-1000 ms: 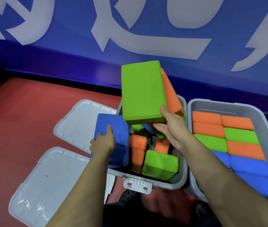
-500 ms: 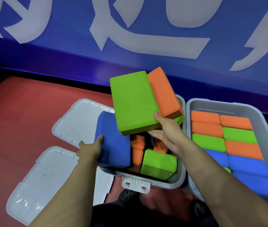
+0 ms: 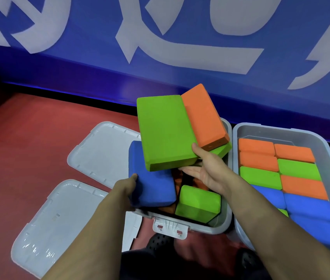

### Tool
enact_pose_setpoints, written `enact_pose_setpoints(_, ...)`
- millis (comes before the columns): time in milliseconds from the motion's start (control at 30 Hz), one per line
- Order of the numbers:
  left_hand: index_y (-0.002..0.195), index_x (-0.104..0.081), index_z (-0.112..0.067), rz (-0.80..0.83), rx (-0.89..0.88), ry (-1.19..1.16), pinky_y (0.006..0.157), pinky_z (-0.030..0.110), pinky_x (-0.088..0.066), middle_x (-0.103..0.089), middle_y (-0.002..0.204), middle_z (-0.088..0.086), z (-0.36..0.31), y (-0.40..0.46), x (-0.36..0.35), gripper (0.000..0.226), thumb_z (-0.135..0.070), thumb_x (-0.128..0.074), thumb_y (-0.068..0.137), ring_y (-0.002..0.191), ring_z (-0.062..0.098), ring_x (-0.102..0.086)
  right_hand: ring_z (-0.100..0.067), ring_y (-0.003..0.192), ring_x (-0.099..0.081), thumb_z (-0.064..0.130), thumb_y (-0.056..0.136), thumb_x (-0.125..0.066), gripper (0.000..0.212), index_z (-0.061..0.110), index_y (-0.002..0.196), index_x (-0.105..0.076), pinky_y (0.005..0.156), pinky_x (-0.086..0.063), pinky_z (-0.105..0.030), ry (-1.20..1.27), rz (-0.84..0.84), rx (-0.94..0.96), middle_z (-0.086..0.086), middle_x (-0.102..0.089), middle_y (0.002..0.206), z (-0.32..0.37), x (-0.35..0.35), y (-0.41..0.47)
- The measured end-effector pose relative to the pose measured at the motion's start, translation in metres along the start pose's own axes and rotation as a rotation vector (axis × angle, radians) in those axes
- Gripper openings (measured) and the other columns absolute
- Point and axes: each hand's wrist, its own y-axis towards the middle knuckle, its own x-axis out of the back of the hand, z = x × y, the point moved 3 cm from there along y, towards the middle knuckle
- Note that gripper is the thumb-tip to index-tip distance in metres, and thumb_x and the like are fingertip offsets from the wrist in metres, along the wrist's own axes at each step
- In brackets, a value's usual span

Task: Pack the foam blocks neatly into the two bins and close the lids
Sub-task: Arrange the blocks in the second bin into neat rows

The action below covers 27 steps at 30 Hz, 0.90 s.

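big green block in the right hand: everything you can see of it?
The big green block is a flat rectangular slab, matte and foam-like, with rounded edges and its broad face toward the camera. It is tilted and held above the left bin. The right hand grips its lower right corner, thumb on the face. An orange block lies against its right edge. Its lower left corner overlaps the blue block; whether they touch is unclear.

Right bin (image 3: 327,146) neatly packed; left bin (image 3: 223,225) jumbled; lids (image 3: 45,225) open.
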Motion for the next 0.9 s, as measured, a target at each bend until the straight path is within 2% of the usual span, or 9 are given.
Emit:
enact_pose_setpoints(100,0.15,-0.039,-0.006,-0.136,-0.085,-0.169,0.094,0.041,-0.04,-0.053,0.13,0.005,-0.016,-0.001,0.015,0.05,-0.034,-0.04,0.108,0.104,0.038,-0.055,-0.039,0.108,-0.07,0.03,0.106,-0.053,0.022,0.012,0.115,-0.063,0.102,-0.053,-0.048,0.018,0.016,-0.105,-0.018,-0.071,0.12,-0.013,-0.002,0.0)
enact_pose_setpoints(200,0.154,-0.037,-0.013,-0.209,-0.151,-0.284,0.11,0.049,-0.036,-0.045,0.153,0.007,-0.03,0.004,0.031,0.072,-0.061,-0.032,0.101,0.135,0.036,-0.047,-0.041,0.112,-0.068,0.028,0.107,-0.051,0.029,0.009,0.127,-0.06,0.103,-0.053,-0.05,-0.004,0.058,-0.213,-0.016,-0.069,0.121,-0.03,-0.007,0.001)
enact_pose_setpoints(300,0.15,-0.044,-0.014,-0.099,-0.23,-0.182,0.105,0.048,-0.04,-0.051,0.144,0.007,-0.039,0.001,0.025,0.084,-0.076,-0.034,0.094,0.125,0.031,-0.051,-0.04,0.113,-0.067,0.027,0.107,-0.05,0.04,0.004,0.14,-0.051,0.101,-0.055,-0.042,-0.159,0.063,-0.282,-0.013,-0.063,0.134,-0.047,-0.015,0.005)
enact_pose_setpoints(467,0.14,-0.051,0.0,-0.115,-0.384,0.145,0.104,0.046,-0.045,-0.054,0.14,0.016,-0.046,-0.009,0.003,0.071,-0.059,-0.047,0.1,0.124,0.035,-0.054,-0.03,0.113,-0.066,0.033,0.106,-0.05,0.053,0.006,0.15,-0.04,0.093,-0.057,-0.031,-0.501,-0.01,-0.271,-0.003,-0.045,0.149,-0.052,-0.016,0.008)
enact_pose_setpoints(600,0.145,-0.045,-0.001,-0.262,-0.484,0.177,0.11,0.046,-0.042,-0.051,0.147,0.018,-0.054,-0.014,0.001,0.078,-0.062,-0.048,0.097,0.132,0.036,-0.051,-0.025,0.07,-0.062,0.047,0.101,-0.054,0.04,0.008,0.097,-0.06,0.07,-0.059,-0.039,-0.837,-0.13,-0.092,-0.011,-0.061,0.087,-0.011,-0.002,0.011)
enact_pose_setpoints(667,0.149,-0.042,-0.008,-0.365,-0.584,0.129,0.11,0.043,-0.039,-0.047,0.151,0.015,-0.064,-0.028,-0.004,0.074,-0.061,-0.047,0.098,0.136,0.033,-0.048,-0.03,0.069,-0.064,0.055,0.095,-0.059,0.05,0.007,0.085,-0.065,0.075,-0.058,-0.047,-0.732,-0.328,0.131,-0.014,-0.067,0.081,0.023,0.014,0.009)
enact_pose_setpoints(767,0.145,-0.048,-0.012,-0.419,-0.79,0.096,0.106,0.039,-0.038,-0.05,0.147,0.012,-0.077,-0.053,-0.022,0.062,-0.054,-0.049,0.1,0.133,0.029,-0.05,-0.025,0.074,-0.055,0.077,0.077,-0.064,0.052,0.026,0.072,-0.055,0.073,-0.049,-0.041,-0.62,-0.638,0.391,0.004,-0.057,0.074,0.052,0.049,0.003)
enact_pose_setpoints(833,0.139,-0.055,-0.013,-0.393,-0.951,0.118,0.107,0.038,-0.039,-0.056,0.139,0.009,-0.081,-0.065,-0.041,0.051,-0.047,-0.053,0.101,0.128,0.025,-0.052,-0.022,0.089,-0.055,0.089,0.061,-0.066,0.068,0.029,0.092,-0.056,0.082,-0.049,-0.04,-0.45,-0.68,0.368,0.003,-0.056,0.097,0.049,0.067,0.008)
enact_pose_setpoints(900,0.134,-0.059,-0.014,-0.277,-1.048,0.175,0.109,0.037,-0.041,-0.061,0.136,0.003,-0.08,-0.07,-0.063,0.043,-0.041,-0.055,0.101,0.127,0.019,-0.054,-0.027,0.116,-0.054,0.09,0.054,-0.07,0.102,0.034,0.135,-0.046,0.099,-0.049,-0.05,-0.342,-0.622,0.239,-0.004,-0.043,0.138,0.041,0.079,0.018)
